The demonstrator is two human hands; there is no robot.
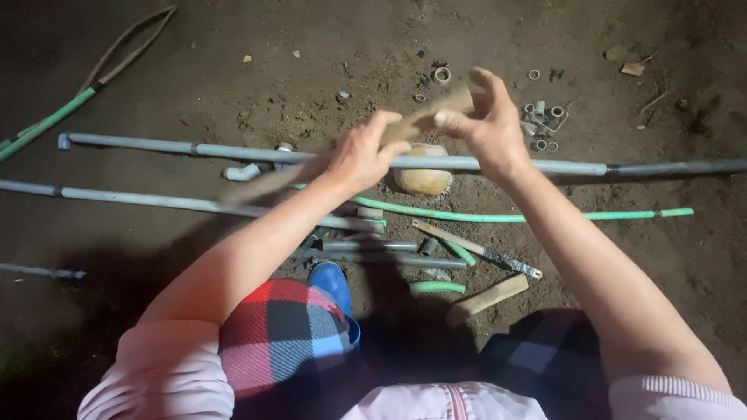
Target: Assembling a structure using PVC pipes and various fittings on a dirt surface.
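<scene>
Tan stick [424, 117]: being held above the dirt floor [233, 70], between both hands, over the long grey pipe [311, 155].
Left hand [362, 155]: fingers being kept curled shut around the stick's lower part; a firm wrap is judged best.
Right hand [486, 124]: fingertips being pinched closed on the upper end.
Ground pieces: green hose [506, 217] and cut rings [545, 117] lying beyond, well apart.

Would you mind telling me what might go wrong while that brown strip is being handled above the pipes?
1. The brown strip shows blurred in the left hand and right hand; it might slip onto the small pipe rings below.
2. Loose grey pipes and a green hose lie by the blue boot, a possible trip hazard.
</scene>
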